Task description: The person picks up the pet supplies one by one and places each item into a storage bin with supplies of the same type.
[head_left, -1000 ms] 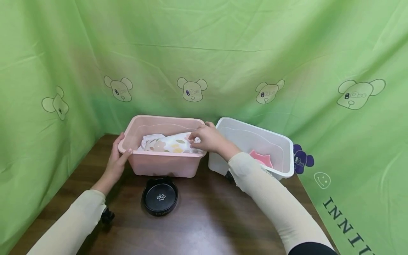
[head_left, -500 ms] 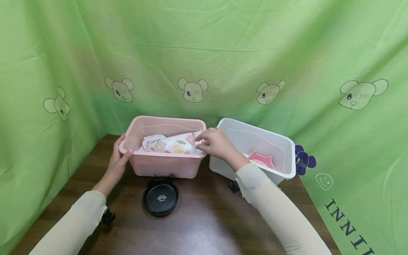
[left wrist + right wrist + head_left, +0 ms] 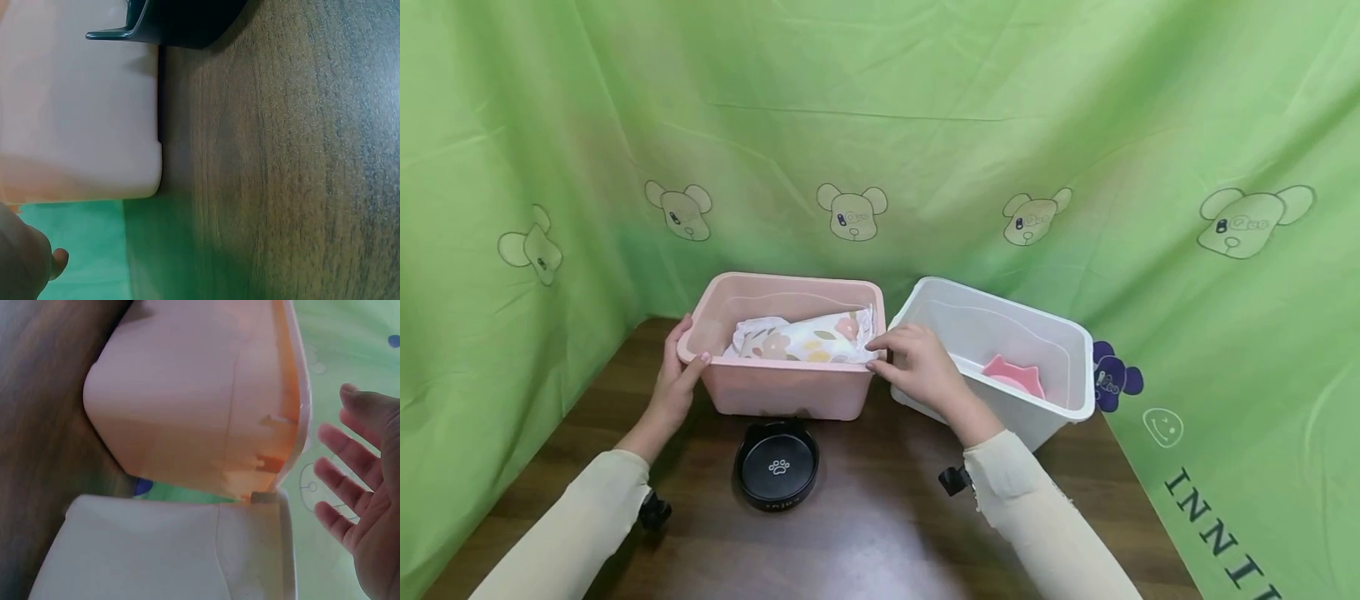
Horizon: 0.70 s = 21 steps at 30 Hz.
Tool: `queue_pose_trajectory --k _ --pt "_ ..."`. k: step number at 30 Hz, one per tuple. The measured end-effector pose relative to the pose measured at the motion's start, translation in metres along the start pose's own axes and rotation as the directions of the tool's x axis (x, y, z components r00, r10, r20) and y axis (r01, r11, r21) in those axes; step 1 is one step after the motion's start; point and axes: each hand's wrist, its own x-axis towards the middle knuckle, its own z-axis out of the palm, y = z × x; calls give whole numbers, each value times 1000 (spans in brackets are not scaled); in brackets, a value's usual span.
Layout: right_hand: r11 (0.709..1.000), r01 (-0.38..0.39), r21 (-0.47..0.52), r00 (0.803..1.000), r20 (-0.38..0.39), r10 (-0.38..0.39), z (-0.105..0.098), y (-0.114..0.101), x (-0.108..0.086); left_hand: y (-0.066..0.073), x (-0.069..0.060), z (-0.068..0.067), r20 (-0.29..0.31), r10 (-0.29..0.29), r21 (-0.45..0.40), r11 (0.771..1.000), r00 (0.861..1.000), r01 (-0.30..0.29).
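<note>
A pink plastic bin (image 3: 786, 387) stands on the table with a folded white floral cloth (image 3: 808, 337) inside it. My left hand (image 3: 673, 375) holds the bin's left front corner, thumb on the rim and fingers along the side; only part of this hand (image 3: 25, 256) shows in the left wrist view. Above the bin's right front corner is my right hand (image 3: 917, 367), holding nothing. In the right wrist view the right hand's fingers (image 3: 344, 481) are spread and relaxed, apart from the pink bin (image 3: 187, 394). A black pet bowl (image 3: 777, 467) with a paw print sits in front.
Close to the right of the pink bin stands a white bin (image 3: 1007, 321), with a pink pointed-edged item (image 3: 1015, 375) inside. Both are on a dark wooden table (image 3: 865, 517). A green printed curtain (image 3: 925, 108) hangs behind and at the sides.
My right hand has drawn away from the cloth, moving right and toward me past the pink bin's rim. The left hand stays at its corner.
</note>
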Motion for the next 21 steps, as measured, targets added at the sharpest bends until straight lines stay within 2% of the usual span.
queue_pose_trajectory --k 6,16,21 --pt "998 47 47 997 -69 -44 2 -9 -11 3 0 0 5 -17 17 1000 1000 17" --pt "995 55 87 992 -118 -45 8 -25 -24 2 0 2 -2 -15 -8 1000 1000 15" --pt "994 65 87 992 -111 -56 17 -33 -34 1 0 1 -4 -16 -3 1000 1000 16"
